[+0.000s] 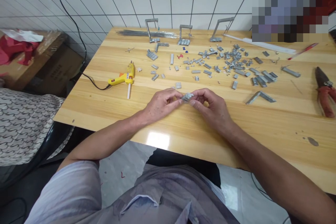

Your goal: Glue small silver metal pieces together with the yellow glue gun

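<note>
Between my fingertips, close to the middle of the wooden table (126,112), is a small cluster of grey metal-looking pieces (187,97). My left hand (165,102) pinches its left end between thumb and fingers. The right end is pinched by my right hand (210,103). Just beyond my left fingers lies a small flat grey piece (178,85). Farther back and to the right, many loose grey pieces (236,57) are heaped and scattered. An L-shaped grey strip (260,97) rests to the right of my right hand.
A yellow glue gun (122,78) with a black cord lies left. Three bent grey stands (151,29) and a bundle of thin wires (141,34) are at the back. Red-handled pliers (325,91) and a red pen (303,51) lie right. Cardboard boxes (52,63) stand beyond the left edge.
</note>
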`<state>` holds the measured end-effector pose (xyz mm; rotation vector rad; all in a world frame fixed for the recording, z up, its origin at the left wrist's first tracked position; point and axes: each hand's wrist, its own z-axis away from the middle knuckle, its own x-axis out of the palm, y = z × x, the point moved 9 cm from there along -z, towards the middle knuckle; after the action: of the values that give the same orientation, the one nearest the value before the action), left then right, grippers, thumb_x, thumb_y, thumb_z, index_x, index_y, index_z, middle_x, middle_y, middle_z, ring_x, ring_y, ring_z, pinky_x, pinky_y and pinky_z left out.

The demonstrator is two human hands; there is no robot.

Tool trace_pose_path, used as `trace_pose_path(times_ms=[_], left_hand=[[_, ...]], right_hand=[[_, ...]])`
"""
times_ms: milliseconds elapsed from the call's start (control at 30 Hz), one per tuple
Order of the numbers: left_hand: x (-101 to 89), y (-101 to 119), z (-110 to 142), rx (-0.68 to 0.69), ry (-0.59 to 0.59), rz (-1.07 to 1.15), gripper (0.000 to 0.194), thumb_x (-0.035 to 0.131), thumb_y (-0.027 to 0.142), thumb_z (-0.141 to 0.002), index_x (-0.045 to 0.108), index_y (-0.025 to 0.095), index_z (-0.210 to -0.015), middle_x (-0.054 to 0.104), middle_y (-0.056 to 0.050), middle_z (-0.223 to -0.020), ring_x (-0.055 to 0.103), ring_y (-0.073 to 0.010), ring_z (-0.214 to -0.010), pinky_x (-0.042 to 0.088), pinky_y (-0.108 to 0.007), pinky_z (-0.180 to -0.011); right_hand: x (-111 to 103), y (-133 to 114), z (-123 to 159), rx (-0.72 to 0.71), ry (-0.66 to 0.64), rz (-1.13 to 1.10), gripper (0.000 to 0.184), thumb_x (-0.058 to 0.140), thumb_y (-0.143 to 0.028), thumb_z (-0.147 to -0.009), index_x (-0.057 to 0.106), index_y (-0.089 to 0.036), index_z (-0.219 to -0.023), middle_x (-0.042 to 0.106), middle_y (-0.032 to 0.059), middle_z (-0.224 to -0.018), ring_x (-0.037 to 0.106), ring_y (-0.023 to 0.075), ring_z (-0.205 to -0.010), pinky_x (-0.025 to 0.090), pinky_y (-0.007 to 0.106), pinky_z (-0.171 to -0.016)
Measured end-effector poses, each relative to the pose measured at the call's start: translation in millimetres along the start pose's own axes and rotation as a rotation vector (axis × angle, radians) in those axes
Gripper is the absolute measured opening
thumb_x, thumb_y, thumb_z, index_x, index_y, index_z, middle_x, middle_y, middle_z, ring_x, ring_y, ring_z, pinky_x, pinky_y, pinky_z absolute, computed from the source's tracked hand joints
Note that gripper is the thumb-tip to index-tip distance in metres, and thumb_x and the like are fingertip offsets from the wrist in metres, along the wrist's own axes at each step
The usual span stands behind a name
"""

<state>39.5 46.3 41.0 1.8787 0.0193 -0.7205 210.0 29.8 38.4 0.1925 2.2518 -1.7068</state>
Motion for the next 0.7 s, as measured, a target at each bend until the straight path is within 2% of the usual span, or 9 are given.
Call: trace_pose_path(times_ms=[100,200,300,367,467,600,700], left_hand=[[-0.3,-15,1,-0.137,0.019,0.178,0.020,0.073,0.038,-0.097,0.075,0.019,-0.100,0.067,0.002,-0.078,0.049,-0.0086,-0.061,0.037,-0.023,-0.057],[6.5,-23,1,-0.228,0.014,0.387,0.027,0.079,0.043,-0.092,0.071,0.017,-0.094,0.068,0.000,-0.081,0.056,-0.0094,-0.064,0.044,-0.022,-0.058],[15.3,-21,1,-0.239,-0.022,0.502,0.032,0.083,0.045,-0.088,0.070,0.016,-0.096,0.071,-0.003,-0.088,0.062,-0.0111,-0.071,0.051,-0.024,-0.063],[17.6,-17,2,-0.216,-0.044,0.473,0.031,0.082,0.044,-0.089,0.072,0.016,-0.100,0.069,-0.001,-0.082,0.060,-0.0103,-0.068,0.050,-0.023,-0.062],[7.0,-8,2,-0.108,0.012,0.298,0.028,0.084,0.036,-0.090,0.074,0.017,-0.108,0.070,0.000,-0.081,0.061,-0.0102,-0.067,0.050,-0.023,-0.064],[-13.7,16,6,0.163,0.133,0.077,0.024,0.080,0.029,-0.094,0.075,0.018,-0.115,0.080,-0.007,-0.108,0.070,-0.0115,-0.080,0.058,-0.026,-0.076],[-19.9,26,10,0.284,0.171,-0.034,0.014,0.074,0.028,-0.100,0.077,0.019,-0.111,0.082,-0.006,-0.104,0.074,-0.0124,-0.085,0.059,-0.024,-0.076]], right_hand=[[-1,4,1,0.023,0.005,-0.054,0.021,0.076,-0.039,-0.094,0.072,-0.025,-0.108,0.076,0.0028,-0.095,0.067,0.0180,-0.080,0.056,0.034,-0.075],[3,6,1,0.023,-0.008,-0.078,0.021,0.077,-0.038,-0.093,0.072,-0.024,-0.108,0.077,0.0031,-0.096,0.069,0.0182,-0.082,0.057,0.034,-0.075],[5,-1,2,-0.051,-0.004,-0.038,0.012,0.075,-0.031,-0.094,0.073,-0.024,-0.103,0.076,0.0008,-0.088,0.068,0.0161,-0.075,0.057,0.032,-0.071],[4,-8,4,-0.116,0.022,0.024,0.004,0.073,-0.027,-0.095,0.073,-0.025,-0.099,0.075,-0.0004,-0.084,0.066,0.0150,-0.070,0.056,0.030,-0.068],[-1,-21,8,-0.224,0.065,0.149,0.002,0.072,-0.024,-0.097,0.072,-0.025,-0.097,0.076,0.0003,-0.086,0.069,0.0155,-0.071,0.056,0.030,-0.068],[-2,-35,14,-0.349,0.083,0.321,0.007,0.068,-0.020,-0.100,0.071,-0.026,-0.103,0.081,0.0023,-0.094,0.075,0.0177,-0.078,0.060,0.031,-0.072],[-1,-39,18,-0.406,0.093,0.397,0.008,0.068,-0.020,-0.100,0.071,-0.025,-0.106,0.082,0.0029,-0.096,0.077,0.0188,-0.080,0.061,0.032,-0.075]])
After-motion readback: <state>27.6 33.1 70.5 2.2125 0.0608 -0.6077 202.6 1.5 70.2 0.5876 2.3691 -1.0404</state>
